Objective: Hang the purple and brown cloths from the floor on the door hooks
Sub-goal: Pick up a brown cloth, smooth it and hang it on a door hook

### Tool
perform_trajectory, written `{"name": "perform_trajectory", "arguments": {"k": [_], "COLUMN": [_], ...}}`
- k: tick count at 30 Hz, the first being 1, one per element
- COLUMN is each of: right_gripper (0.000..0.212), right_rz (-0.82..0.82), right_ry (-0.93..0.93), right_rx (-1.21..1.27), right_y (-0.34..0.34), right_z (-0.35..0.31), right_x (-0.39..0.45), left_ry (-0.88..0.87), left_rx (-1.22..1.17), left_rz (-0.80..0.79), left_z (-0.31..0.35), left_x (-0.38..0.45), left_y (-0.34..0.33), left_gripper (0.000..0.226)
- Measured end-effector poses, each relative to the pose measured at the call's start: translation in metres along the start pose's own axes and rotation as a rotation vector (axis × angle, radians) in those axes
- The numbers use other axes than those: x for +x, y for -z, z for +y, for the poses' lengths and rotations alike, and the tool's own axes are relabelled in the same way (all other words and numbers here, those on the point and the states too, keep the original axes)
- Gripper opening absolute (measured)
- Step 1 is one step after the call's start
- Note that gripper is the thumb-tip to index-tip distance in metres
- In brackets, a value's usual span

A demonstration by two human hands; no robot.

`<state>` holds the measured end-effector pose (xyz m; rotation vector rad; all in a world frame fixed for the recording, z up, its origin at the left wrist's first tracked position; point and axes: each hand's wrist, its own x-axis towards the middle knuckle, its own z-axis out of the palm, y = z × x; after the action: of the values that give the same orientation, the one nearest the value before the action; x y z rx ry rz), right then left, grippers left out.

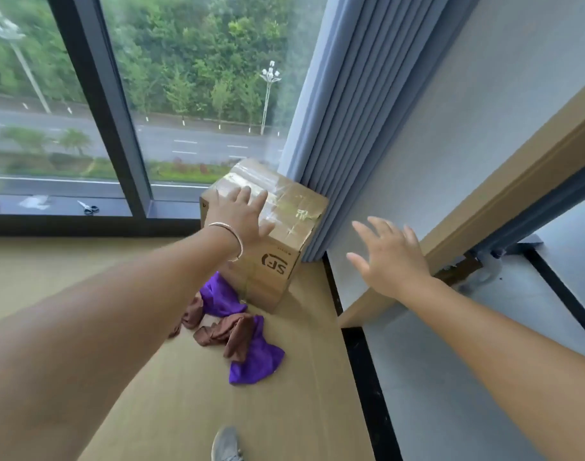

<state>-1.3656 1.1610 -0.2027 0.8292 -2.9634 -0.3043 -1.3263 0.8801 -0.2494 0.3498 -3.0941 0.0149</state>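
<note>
Several crumpled cloths lie on the tan floor in front of a cardboard box. One purple cloth (255, 357) lies nearest me, with a brown cloth (230, 335) bunched against it. A second purple cloth (217, 299) and another brown cloth (192, 314) sit partly behind my left forearm. My left hand (242, 214) is stretched out over the box with straight fingers and holds nothing. My right hand (390, 257) is spread open in the air to the right, near the wall. No door hooks are in view.
The taped cardboard box (277, 261) stands by the blue curtain (344, 134) under the window. Scissors (88, 207) lie on the sill. A wooden door frame (504, 207) and a grey tiled room are at the right. My grey shoe (226, 444) shows at the bottom.
</note>
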Motion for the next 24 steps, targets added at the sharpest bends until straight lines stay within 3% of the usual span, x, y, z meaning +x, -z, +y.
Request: {"name": "perform_trajectory", "arguments": {"k": [8, 17, 24], "right_gripper": [0.061, 0.061, 0.056], "right_rz": [-0.22, -0.532, -0.546], "right_ry": [0.219, 0.406, 0.481], "right_rx": [0.14, 0.132, 0.135], "right_y": [-0.163, -0.424, -0.614], "right_z": [-0.091, -0.155, -0.201], "right_x": [0.062, 0.062, 0.081], "left_ry": [0.15, 0.201, 0.283], "left_rx": [-0.039, -0.07, -0.046], "left_rz": [-0.28, -0.593, -0.707], "left_z": [-0.065, -0.042, -0.038], "left_x": [-0.042, -0.097, -0.105], "left_y": [-0.178, -0.428, -0.624], "left_gripper": [0.068, 0.068, 0.066]}}
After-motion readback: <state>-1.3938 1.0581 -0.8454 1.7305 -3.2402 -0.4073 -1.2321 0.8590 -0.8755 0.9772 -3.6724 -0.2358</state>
